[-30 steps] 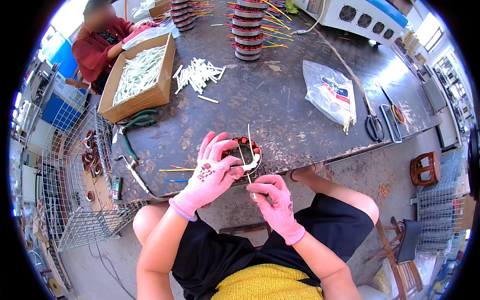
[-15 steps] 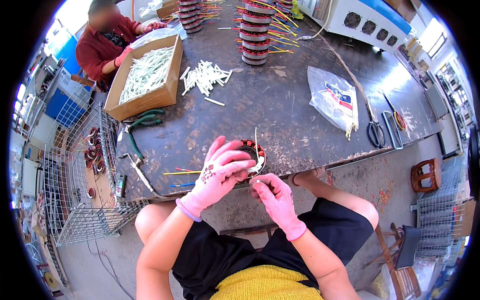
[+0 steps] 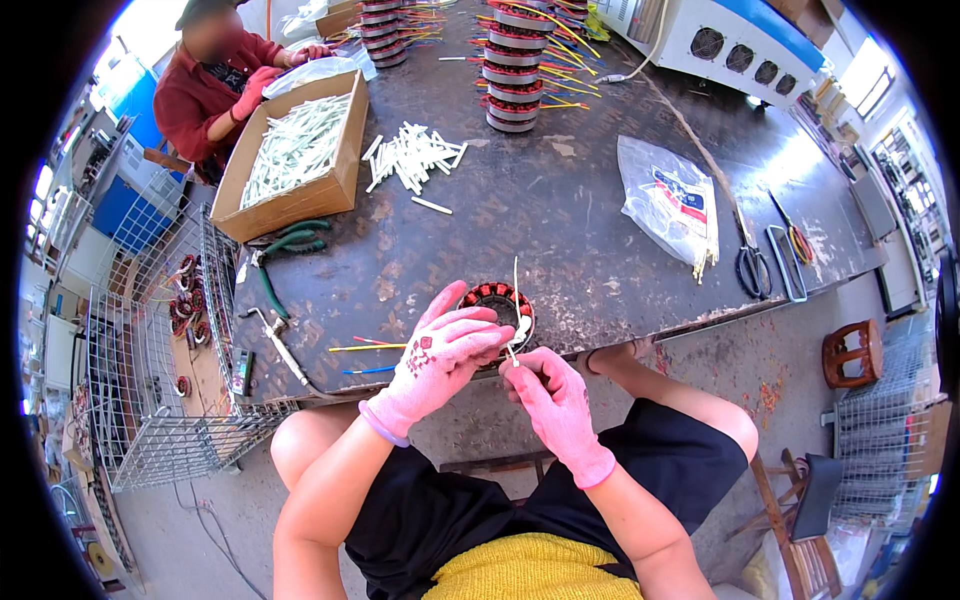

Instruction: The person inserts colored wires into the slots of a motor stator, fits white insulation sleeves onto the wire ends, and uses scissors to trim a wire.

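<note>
A wound motor stator point(image 3: 487, 291), a ring with red-and-black windings, lies at the table's near edge. My left hand point(image 3: 440, 350), in a pink glove, lies over its near left side, thumb and index closed at the ring, the other fingers stretched. Yellow, red and blue lead wires point(image 3: 367, 347) stick out leftward beneath this hand. A white sleeve piece point(image 3: 522, 328) sits on the ring's right side, with a thin white strand point(image 3: 516, 280) standing up from it. My right hand point(image 3: 552, 395), also gloved, pinches a thin white strand end just below the ring.
A cardboard box point(image 3: 357, 130) of white tubes stands far left, beside a loose pile of tubes point(image 3: 412, 157). Stacked stators point(image 3: 512, 75) stand at the back. Green-handled pliers point(image 3: 285, 245) lie left; a plastic bag point(image 3: 665, 200) and scissors point(image 3: 752, 268) lie right. A co-worker point(image 3: 205, 95) sits far left.
My right hand has shifted slightly, and the thin strand now shows between it and the ring. My left hand has moved a little, uncovering more of the stator's windings.
</note>
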The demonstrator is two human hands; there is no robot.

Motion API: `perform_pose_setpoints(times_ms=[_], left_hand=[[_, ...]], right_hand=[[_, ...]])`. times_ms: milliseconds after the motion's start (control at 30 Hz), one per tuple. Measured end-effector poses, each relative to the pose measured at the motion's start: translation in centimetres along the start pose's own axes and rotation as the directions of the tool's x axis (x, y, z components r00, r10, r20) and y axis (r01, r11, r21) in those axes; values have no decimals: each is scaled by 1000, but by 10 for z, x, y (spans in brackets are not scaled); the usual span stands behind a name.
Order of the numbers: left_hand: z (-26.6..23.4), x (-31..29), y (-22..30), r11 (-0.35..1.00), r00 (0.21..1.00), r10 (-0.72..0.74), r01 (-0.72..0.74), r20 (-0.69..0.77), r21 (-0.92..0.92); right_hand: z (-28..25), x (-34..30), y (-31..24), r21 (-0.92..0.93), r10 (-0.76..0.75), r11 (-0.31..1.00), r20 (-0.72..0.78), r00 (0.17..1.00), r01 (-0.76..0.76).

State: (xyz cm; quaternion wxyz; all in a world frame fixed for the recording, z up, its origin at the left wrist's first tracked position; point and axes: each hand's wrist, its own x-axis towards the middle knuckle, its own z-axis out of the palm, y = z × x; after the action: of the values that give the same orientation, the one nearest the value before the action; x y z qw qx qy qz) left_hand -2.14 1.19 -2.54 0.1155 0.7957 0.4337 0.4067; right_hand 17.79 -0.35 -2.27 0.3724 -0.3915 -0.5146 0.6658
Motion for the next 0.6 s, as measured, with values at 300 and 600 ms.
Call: perform_pose_setpoints(times_ms=[300, 600], left_hand=[[0, -1, -1, 1000, 1000, -16, 16, 5, 2], [0, 0, 1, 1000, 1000, -5, 5, -10, -13]], right_hand=[[5, 3, -8, -21, 99, 995, -49, 994, -100], [6, 7, -10, -61, 102, 993, -58, 993, -106]])
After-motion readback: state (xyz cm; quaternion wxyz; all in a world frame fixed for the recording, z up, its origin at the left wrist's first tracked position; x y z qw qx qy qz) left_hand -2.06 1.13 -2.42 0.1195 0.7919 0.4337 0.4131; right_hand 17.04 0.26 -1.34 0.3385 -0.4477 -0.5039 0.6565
